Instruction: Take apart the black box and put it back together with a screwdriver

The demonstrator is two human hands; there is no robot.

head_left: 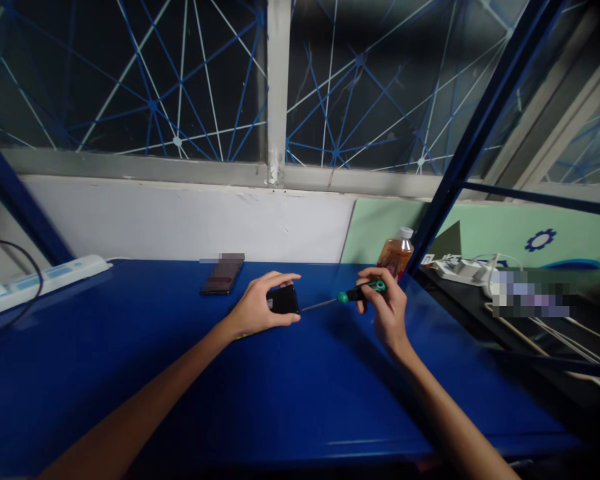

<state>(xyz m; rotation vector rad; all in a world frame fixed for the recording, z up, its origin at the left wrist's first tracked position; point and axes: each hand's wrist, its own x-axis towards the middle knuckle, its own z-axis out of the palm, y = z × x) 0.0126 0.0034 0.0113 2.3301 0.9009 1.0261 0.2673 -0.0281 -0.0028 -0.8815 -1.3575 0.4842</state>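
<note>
My left hand (260,303) is wrapped round a small black box-like device (283,301), fingers along its far side and thumb along its near side. A pale label shows on the device near my palm; much of the rest is covered by the hand. My right hand (387,303) grips a screwdriver (363,291) with a green and black handle. Its thin metal shaft points left, and the tip meets or nearly meets the device's right end; I cannot tell which. A bit of yellow shows under my left hand.
A dark phone (223,275) lies on the blue table (290,387) behind my left hand. Beyond my right hand stands a bottle (395,252) of amber drink. A white power strip (45,283) lies at the left edge. Chargers and cables (480,268) sit on a black surface at right.
</note>
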